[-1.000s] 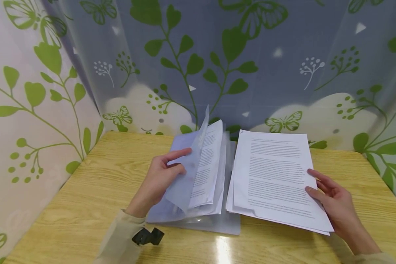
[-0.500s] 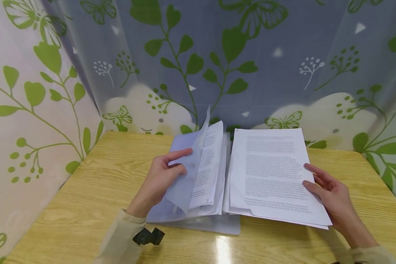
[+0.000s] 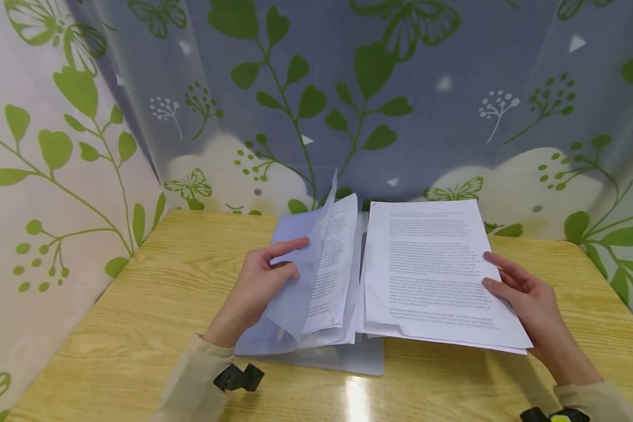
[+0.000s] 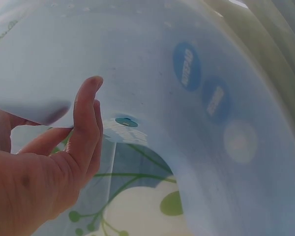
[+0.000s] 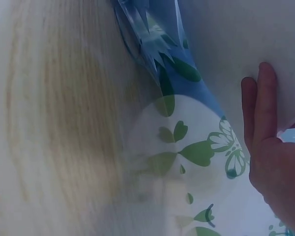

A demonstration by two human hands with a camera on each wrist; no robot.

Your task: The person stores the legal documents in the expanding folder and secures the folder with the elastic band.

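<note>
A translucent folder [image 3: 345,358] lies spread on the table, printed sheets [image 3: 329,266] standing partly raised inside it. At its left, my left hand [image 3: 254,288] pinches a bluish see-through flap [image 3: 312,234] and keeps it tilted up. Round blue stickers [image 4: 187,66] show on the plastic in the left wrist view. My right hand [image 3: 533,308] grips a stack of printed paper [image 3: 429,269] by its right edge, thumb on top. The stack is tilted, its left edge beside or just inside the folder; I cannot tell which. From below, the right wrist view shows fingers [image 5: 266,101] against the paper's underside.
The wooden table [image 3: 153,293] extends on both sides of the folder. A patterned curtain [image 3: 443,105] hangs behind the table and along the left side. Dark bands with small blocks [image 3: 237,378] sit on the sleeves.
My right hand has moved the paper stack left and slightly away from me, towards the folder. The left hand and the raised flap have hardly moved.
</note>
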